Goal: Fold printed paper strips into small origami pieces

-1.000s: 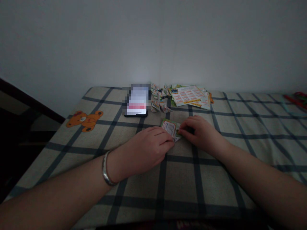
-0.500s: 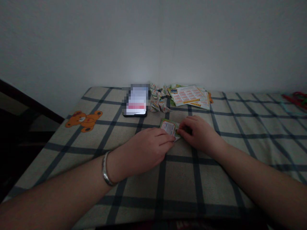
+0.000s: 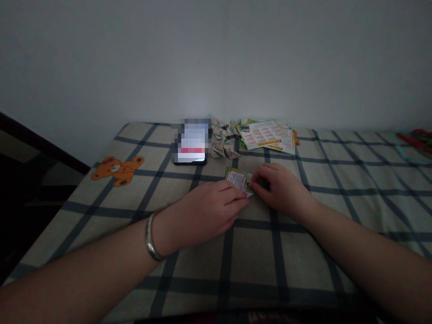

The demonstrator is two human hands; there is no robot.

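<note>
A small folded piece of printed paper (image 3: 237,179), green at the border with a white text panel, lies on the checked tablecloth (image 3: 251,261) between my hands. My left hand (image 3: 211,209) has a silver bangle at its wrist. Its fingers stretch out over the paper's near edge and rest on it. At the paper's right edge, the thumb and forefinger of my right hand (image 3: 278,184) pinch it. Fingers cover the near and right parts of the paper, so its folds there are hidden.
A phone (image 3: 192,141) with a lit, blurred screen lies near the wall. Right of it are several folded paper pieces (image 3: 222,149) and a stack of printed sheets (image 3: 265,135). An orange bear picture (image 3: 116,170) is at left. Something red (image 3: 416,140) sits at far right.
My left hand's fingers have slid slightly to the right along the paper's near edge. My right hand and the paper look almost unmoved.
</note>
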